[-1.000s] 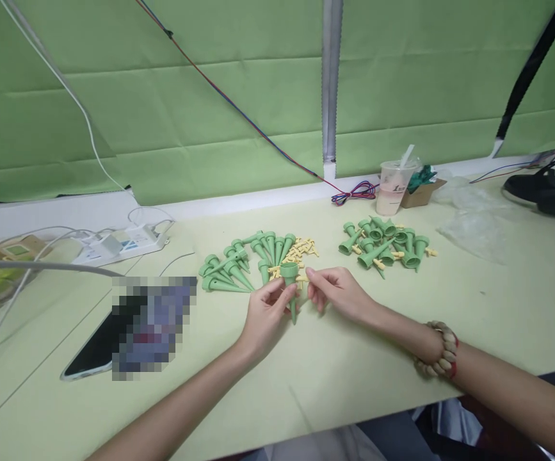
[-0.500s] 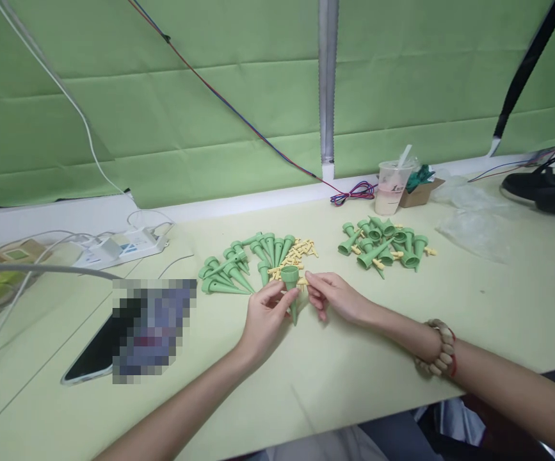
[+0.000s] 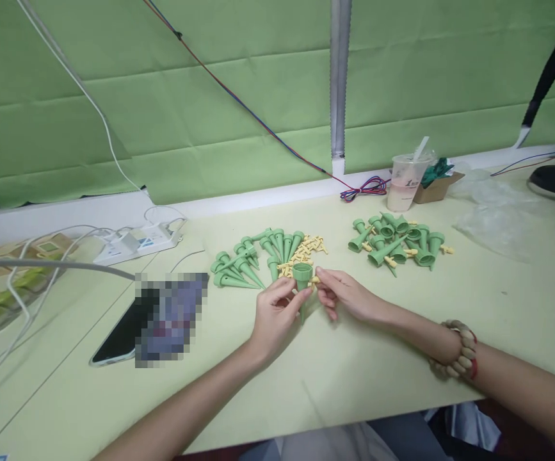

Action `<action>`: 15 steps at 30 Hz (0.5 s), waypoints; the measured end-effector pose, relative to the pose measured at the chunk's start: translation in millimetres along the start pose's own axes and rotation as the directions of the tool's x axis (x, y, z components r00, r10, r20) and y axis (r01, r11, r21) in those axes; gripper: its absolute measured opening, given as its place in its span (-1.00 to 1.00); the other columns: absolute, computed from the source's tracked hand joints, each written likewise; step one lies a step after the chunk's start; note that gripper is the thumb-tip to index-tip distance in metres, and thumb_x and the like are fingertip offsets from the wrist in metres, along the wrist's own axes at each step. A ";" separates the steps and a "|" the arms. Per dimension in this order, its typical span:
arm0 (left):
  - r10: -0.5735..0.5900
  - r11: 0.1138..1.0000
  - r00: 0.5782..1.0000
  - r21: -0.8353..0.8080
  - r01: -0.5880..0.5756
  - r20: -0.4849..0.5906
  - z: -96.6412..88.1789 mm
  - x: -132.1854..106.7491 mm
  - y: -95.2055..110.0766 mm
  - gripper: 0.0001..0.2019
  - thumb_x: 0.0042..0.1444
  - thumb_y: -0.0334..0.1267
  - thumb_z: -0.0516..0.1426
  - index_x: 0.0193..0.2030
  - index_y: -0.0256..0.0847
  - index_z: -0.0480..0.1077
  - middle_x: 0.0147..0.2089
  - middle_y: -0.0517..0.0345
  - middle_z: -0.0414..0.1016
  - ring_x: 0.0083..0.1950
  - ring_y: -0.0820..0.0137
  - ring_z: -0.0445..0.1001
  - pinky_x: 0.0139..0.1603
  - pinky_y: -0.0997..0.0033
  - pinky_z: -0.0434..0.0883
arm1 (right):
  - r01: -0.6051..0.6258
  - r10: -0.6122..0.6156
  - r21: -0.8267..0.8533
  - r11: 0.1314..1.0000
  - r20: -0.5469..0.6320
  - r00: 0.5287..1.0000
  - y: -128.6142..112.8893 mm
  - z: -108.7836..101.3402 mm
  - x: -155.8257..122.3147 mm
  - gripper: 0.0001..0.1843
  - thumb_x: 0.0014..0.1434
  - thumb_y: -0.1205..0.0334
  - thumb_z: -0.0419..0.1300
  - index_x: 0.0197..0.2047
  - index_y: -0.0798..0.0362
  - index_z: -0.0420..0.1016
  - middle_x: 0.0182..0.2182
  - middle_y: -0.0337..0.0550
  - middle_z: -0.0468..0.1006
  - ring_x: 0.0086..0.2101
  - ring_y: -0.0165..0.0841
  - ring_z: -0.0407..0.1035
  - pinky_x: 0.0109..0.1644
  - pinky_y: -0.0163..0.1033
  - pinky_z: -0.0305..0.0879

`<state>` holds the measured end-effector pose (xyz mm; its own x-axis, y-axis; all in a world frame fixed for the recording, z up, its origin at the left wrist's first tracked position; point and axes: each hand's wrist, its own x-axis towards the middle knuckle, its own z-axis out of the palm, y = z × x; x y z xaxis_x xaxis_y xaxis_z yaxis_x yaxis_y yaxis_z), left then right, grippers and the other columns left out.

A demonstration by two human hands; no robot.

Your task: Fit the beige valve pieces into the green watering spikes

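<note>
Two hands meet above the pale table (image 3: 363, 378). The left hand (image 3: 277, 315) is closed around one green spike (image 3: 302, 274), held upright with its cup end up and its tip hidden behind the fingers. The right hand (image 3: 347, 298), with a bead bracelet (image 3: 456, 353) on its wrist, pinches one yellow plug (image 3: 314, 280) against the spike's side. Behind lie two heaps of spikes, the loose heap (image 3: 251, 259) and the fitted heap (image 3: 399, 239), each roughly a dozen but too overlapped to count. The yellow plug pile (image 3: 306, 246) is too small to count. Farther back stands one plastic cup (image 3: 406, 182).

Pale table (image 3: 402, 358) before green fabric backdrop (image 3: 210, 77)
</note>
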<state>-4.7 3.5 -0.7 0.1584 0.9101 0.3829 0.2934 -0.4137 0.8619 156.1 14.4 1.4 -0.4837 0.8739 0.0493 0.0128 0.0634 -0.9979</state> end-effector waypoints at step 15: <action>-0.068 0.995 0.996 -0.075 0.072 0.054 2.2 -3.4 8.0 -0.67 0.12 -0.12 0.05 -0.59 -0.26 0.26 -0.60 0.23 0.22 -0.53 0.52 0.21 -0.48 0.50 0.20 | 0.153 -0.287 -0.797 0.584 -0.026 0.958 -9.0 -4.3 -11.8 -0.69 0.30 0.06 -0.15 -0.40 0.01 0.20 -0.58 -0.32 0.29 -0.56 -0.44 0.17 -0.45 -0.35 -0.04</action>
<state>-0.9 -3.0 4.1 0.1890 0.9335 0.3046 0.2321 -0.3439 0.9099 165.5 5.6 10.0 -0.4443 0.8312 0.3342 0.6308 0.5551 -0.5421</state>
